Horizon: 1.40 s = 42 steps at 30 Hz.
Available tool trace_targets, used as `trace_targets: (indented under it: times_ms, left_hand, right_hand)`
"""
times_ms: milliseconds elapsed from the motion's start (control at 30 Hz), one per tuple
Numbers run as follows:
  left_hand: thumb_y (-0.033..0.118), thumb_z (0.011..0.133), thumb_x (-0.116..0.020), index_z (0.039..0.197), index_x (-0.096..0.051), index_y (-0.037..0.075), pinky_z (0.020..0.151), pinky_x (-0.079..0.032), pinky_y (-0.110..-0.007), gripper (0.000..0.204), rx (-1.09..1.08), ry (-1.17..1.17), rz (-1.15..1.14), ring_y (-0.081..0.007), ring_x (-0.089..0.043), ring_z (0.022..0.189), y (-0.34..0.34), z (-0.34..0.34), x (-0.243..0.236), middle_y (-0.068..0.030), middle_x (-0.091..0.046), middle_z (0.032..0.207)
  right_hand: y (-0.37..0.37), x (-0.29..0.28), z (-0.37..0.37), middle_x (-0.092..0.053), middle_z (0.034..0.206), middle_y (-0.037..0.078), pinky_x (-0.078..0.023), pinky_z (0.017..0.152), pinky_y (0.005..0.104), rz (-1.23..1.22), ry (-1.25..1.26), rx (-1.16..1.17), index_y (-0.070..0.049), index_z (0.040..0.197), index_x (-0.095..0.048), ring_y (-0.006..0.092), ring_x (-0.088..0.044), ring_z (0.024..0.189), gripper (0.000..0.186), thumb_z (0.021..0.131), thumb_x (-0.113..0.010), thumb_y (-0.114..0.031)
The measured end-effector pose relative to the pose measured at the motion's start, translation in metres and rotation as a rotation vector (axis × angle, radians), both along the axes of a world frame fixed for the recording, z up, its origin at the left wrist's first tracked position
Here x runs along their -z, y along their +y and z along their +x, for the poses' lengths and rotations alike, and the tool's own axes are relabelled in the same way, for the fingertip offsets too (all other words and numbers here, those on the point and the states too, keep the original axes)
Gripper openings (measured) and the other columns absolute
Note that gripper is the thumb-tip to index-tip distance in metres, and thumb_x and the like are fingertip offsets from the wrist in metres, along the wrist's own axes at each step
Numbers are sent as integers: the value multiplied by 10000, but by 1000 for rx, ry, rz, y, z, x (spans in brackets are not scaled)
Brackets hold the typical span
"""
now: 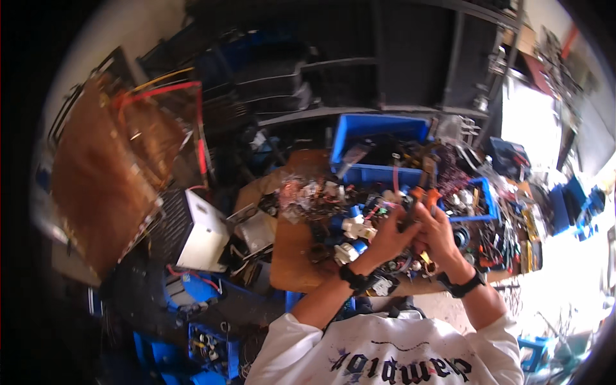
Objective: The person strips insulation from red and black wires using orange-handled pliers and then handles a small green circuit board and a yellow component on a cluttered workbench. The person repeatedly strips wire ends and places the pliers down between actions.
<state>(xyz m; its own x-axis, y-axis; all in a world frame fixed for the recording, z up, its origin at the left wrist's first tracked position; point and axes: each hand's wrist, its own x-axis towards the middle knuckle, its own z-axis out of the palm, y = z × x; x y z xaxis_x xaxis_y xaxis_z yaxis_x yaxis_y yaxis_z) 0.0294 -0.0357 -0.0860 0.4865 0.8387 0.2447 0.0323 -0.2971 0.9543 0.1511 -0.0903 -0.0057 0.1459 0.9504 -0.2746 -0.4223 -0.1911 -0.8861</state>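
Observation:
My left hand [391,234] and my right hand [439,232] are close together over the cluttered wooden worktop [295,269]. An orange-handled tool [431,196], apparently pliers, rises from my right hand, whose fingers are wrapped round it. My left hand is closed around something dark at the base of that tool; whether it is a separate piece is unclear. Just left of my hands lie white plastic parts with blue pieces [351,250]. A tangle of copper wire [303,192] sits farther left.
A large blue bin [378,173] and a smaller blue crate [491,199] hold parts at the back. Loose tools [507,240] cover the right side. A silver metal case [206,237] and a brown sheet [102,179] are at left. A blue parts crate [212,346] sits low.

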Motion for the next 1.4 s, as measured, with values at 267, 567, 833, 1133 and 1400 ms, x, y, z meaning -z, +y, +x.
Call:
trace_targets:
  times_ms: [267,567,833,1133,1400]
  left_hand:
    - [197,914,-649,1086,-490,24,607,-461,-238,291,55,-144,-82,-60,-537,733,-1,-2,0,-1,-553,834]
    - [199,890,-683,1062,-535,15,676,-494,-244,292,88,27,-175,-76,-603,790,15,-15,-14,-39,-632,883]
    - [164,875,-704,903,-466,48,530,-497,-221,266,61,-70,-255,-86,-631,672,21,-18,-10,-52,-639,829]
    - [196,935,-627,1152,-495,29,565,-485,-236,305,125,-197,-346,-69,-571,688,25,-14,12,-39,-601,854]
    - [199,971,-550,1126,-507,4,531,-506,-232,253,309,-107,-396,-126,-665,641,29,-27,-15,-65,-673,829]
  right_hand:
    - [8,3,-3,-449,556,-42,-318,303,211,13,-80,-35,-106,918,-538,48,-369,361,203,970,-570,-300]
    - [20,12,-6,-487,580,-32,-373,301,210,30,14,12,-96,910,-522,58,-421,371,221,982,-543,-304]
    - [31,22,-6,-488,576,-39,-358,321,202,65,-86,-4,-109,890,-511,49,-427,383,193,994,-522,-272]
    - [38,39,-9,-555,702,-47,-392,448,198,67,-185,-49,-85,973,-596,36,-511,542,194,974,-564,-276]
    - [41,42,-8,-504,591,-34,-343,365,218,26,-152,-59,-58,851,-552,47,-448,430,256,968,-579,-284]
